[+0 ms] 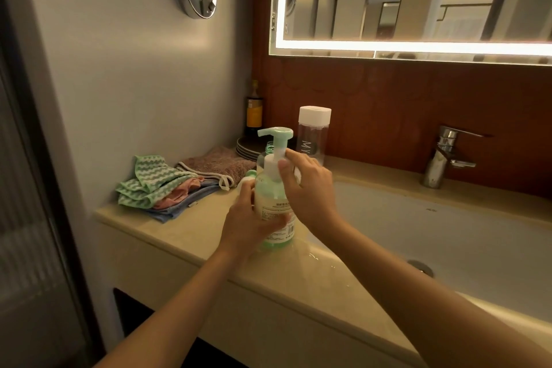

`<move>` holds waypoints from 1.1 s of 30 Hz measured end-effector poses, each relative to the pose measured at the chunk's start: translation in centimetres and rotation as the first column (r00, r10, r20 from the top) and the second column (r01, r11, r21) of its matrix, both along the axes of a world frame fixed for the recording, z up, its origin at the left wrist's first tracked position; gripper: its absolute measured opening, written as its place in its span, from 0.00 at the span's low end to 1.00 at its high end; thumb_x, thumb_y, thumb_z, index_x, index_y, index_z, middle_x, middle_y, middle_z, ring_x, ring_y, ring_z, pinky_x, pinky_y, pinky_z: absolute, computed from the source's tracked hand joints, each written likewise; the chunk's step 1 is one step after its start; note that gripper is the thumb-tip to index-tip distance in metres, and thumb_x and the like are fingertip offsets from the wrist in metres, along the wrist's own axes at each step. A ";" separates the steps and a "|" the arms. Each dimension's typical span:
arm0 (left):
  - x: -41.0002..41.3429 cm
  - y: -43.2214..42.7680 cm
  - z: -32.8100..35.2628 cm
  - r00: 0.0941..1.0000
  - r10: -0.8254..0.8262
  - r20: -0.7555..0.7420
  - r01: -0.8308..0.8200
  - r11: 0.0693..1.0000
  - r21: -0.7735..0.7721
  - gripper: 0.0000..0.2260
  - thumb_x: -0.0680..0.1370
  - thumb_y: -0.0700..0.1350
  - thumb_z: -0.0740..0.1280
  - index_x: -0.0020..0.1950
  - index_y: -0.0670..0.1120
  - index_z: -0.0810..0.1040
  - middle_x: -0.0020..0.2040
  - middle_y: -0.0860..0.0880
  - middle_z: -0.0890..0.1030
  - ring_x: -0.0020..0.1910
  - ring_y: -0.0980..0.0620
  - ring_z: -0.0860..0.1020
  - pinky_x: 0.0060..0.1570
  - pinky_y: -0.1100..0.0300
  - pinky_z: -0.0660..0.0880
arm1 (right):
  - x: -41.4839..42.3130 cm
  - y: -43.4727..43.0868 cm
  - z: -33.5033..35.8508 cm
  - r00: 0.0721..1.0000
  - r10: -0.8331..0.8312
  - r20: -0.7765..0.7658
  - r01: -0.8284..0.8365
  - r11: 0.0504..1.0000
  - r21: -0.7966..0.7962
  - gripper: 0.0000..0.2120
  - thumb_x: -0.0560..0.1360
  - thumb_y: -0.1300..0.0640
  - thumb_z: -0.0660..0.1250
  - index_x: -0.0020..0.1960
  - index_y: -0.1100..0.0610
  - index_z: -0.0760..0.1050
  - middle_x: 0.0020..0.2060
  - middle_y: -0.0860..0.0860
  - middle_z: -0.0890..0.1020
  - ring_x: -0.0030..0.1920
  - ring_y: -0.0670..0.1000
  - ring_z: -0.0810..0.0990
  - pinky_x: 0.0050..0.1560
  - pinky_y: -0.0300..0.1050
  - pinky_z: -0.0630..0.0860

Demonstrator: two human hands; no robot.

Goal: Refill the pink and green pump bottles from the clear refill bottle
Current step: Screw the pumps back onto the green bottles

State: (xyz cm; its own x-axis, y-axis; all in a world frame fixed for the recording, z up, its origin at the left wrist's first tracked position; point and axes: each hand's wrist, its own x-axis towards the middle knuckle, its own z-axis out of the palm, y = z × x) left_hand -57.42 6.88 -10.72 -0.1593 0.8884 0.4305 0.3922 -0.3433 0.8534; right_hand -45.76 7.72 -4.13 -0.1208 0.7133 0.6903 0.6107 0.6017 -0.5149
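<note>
The green pump bottle (pixel 273 200) stands on the beige counter (pixel 185 236) beside the sink. My left hand (pixel 249 219) grips its body from the left. My right hand (pixel 307 185) holds the white collar under the green pump head (pixel 274 136) with thumb and fingers curled round it. Behind stands the clear refill bottle (pixel 313 136) with a white cap, upright. Another open-necked bottle (pixel 270 149) shows just behind the green one, mostly hidden. A small green-and-white piece (pixel 248 178) lies behind my left hand. I see no pink bottle.
Folded cloths (pixel 167 188) lie at the counter's left end, with stacked dark plates (pixel 248 148) and a dark bottle (pixel 254 110) in the corner. The white sink basin (pixel 448 236) and chrome tap (pixel 442 158) are to the right. Water drops (pixel 316 260) wet the counter.
</note>
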 end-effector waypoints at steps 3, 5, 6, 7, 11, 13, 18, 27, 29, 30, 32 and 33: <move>-0.1 -0.1 0.0 1.000 -0.011 0.006 0.011 1.000 -0.011 0.30 0.63 0.51 0.76 0.60 0.53 0.65 0.56 0.52 0.77 0.54 0.54 0.77 0.52 0.54 0.77 | 0.5 0.1 1.0 0.993 -0.113 0.037 0.111 0.992 0.055 0.14 0.74 0.42 0.62 0.47 0.53 0.73 0.43 0.46 0.77 0.47 0.47 0.73 0.55 0.47 0.68; -0.1 -0.1 0.1 1.000 -0.009 0.001 0.009 1.000 -0.012 0.30 0.64 0.50 0.76 0.60 0.52 0.66 0.56 0.52 0.78 0.53 0.54 0.77 0.52 0.55 0.77 | 0.3 0.2 1.8 0.983 -0.158 0.096 0.153 0.987 0.058 0.15 0.73 0.41 0.63 0.45 0.53 0.68 0.41 0.46 0.74 0.46 0.47 0.71 0.52 0.46 0.67; -0.1 0.0 0.1 1.000 -0.007 -0.001 0.007 1.000 -0.010 0.30 0.64 0.50 0.77 0.60 0.51 0.66 0.56 0.52 0.78 0.53 0.53 0.78 0.52 0.55 0.77 | 0.1 0.4 2.0 0.980 -0.156 0.120 0.150 0.987 0.057 0.16 0.73 0.41 0.63 0.47 0.53 0.68 0.44 0.47 0.74 0.47 0.47 0.70 0.52 0.46 0.67; -0.1 0.0 0.1 1.000 -0.003 -0.001 0.003 1.000 -0.008 0.30 0.64 0.50 0.77 0.60 0.51 0.66 0.55 0.52 0.78 0.53 0.53 0.78 0.51 0.54 0.77 | 0.0 0.5 2.1 0.983 -0.127 0.131 0.124 0.992 0.031 0.16 0.74 0.42 0.63 0.52 0.54 0.68 0.48 0.48 0.74 0.50 0.48 0.70 0.54 0.47 0.69; -0.1 0.1 -0.1 1.000 0.016 -0.009 -0.016 1.000 0.008 0.29 0.64 0.49 0.77 0.60 0.50 0.67 0.53 0.53 0.78 0.51 0.54 0.78 0.51 0.53 0.78 | 0.1 0.3 1.4 0.976 0.219 -0.001 -0.213 0.948 -0.238 0.16 0.80 0.51 0.55 0.63 0.58 0.68 0.59 0.53 0.75 0.58 0.52 0.72 0.61 0.55 0.71; -0.1 0.1 -0.1 0.999 0.028 -0.020 -0.027 1.000 0.015 0.29 0.64 0.49 0.77 0.60 0.50 0.67 0.54 0.53 0.78 0.51 0.54 0.78 0.51 0.55 0.77 | 0.5 0.1 0.8 0.976 0.214 -0.041 -0.218 0.952 -0.215 0.16 0.80 0.53 0.54 0.64 0.57 0.70 0.59 0.53 0.77 0.58 0.51 0.74 0.60 0.54 0.72; -0.1 0.0 0.0 1.000 0.005 -0.007 -0.005 1.000 0.002 0.29 0.64 0.50 0.77 0.60 0.51 0.67 0.54 0.53 0.78 0.52 0.54 0.78 0.50 0.56 0.77 | 1.0 0.2 1.1 0.998 -0.040 0.042 0.040 0.999 0.003 0.17 0.72 0.43 0.66 0.53 0.55 0.72 0.49 0.49 0.79 0.49 0.47 0.75 0.52 0.47 0.73; -0.1 -0.1 -0.1 0.998 0.035 -0.054 -0.034 0.999 0.029 0.30 0.64 0.52 0.76 0.60 0.51 0.66 0.54 0.52 0.78 0.51 0.53 0.78 0.50 0.53 0.78 | 0.6 0.0 0.7 0.974 0.228 -0.010 -0.226 0.959 -0.172 0.18 0.79 0.52 0.56 0.67 0.57 0.68 0.60 0.53 0.76 0.58 0.51 0.74 0.54 0.45 0.71; 0.0 -0.1 0.0 0.999 0.022 -0.043 -0.021 1.000 0.020 0.29 0.64 0.51 0.76 0.60 0.52 0.66 0.55 0.53 0.78 0.51 0.54 0.78 0.50 0.55 0.78 | 1.1 0.0 0.7 0.992 0.103 0.067 -0.101 0.994 -0.041 0.17 0.77 0.50 0.61 0.64 0.56 0.71 0.58 0.52 0.78 0.56 0.50 0.75 0.53 0.43 0.72; 0.0 -0.1 0.0 0.999 0.018 -0.035 -0.017 1.000 0.017 0.28 0.64 0.51 0.76 0.59 0.52 0.66 0.54 0.54 0.78 0.51 0.55 0.78 0.49 0.56 0.78 | 1.2 0.1 0.9 0.995 0.066 0.070 -0.066 0.998 -0.008 0.17 0.76 0.49 0.64 0.61 0.56 0.72 0.56 0.51 0.79 0.54 0.49 0.76 0.51 0.42 0.72; 0.0 -0.1 0.1 1.000 0.017 -0.025 -0.017 1.000 0.014 0.27 0.65 0.49 0.76 0.58 0.52 0.66 0.53 0.54 0.78 0.51 0.55 0.77 0.49 0.58 0.77 | 1.2 0.3 1.4 0.997 0.047 0.056 -0.046 0.999 -0.024 0.19 0.73 0.47 0.67 0.58 0.56 0.70 0.54 0.51 0.78 0.51 0.48 0.75 0.49 0.42 0.73; 0.0 -0.2 0.2 1.000 0.019 -0.023 -0.018 1.000 0.014 0.27 0.65 0.49 0.76 0.58 0.52 0.67 0.53 0.54 0.78 0.50 0.55 0.77 0.49 0.58 0.77 | 1.1 0.4 1.6 0.996 0.077 0.050 -0.074 0.995 -0.065 0.22 0.72 0.46 0.68 0.60 0.56 0.68 0.57 0.51 0.76 0.52 0.47 0.73 0.50 0.42 0.72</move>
State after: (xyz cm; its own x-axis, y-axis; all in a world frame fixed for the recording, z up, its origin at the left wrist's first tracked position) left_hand -57.43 6.72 -10.57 -0.1654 0.8792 0.4468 0.4181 -0.3479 0.8392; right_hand -44.68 8.11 -2.50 -0.2111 0.7425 0.6357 0.5920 0.6146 -0.5213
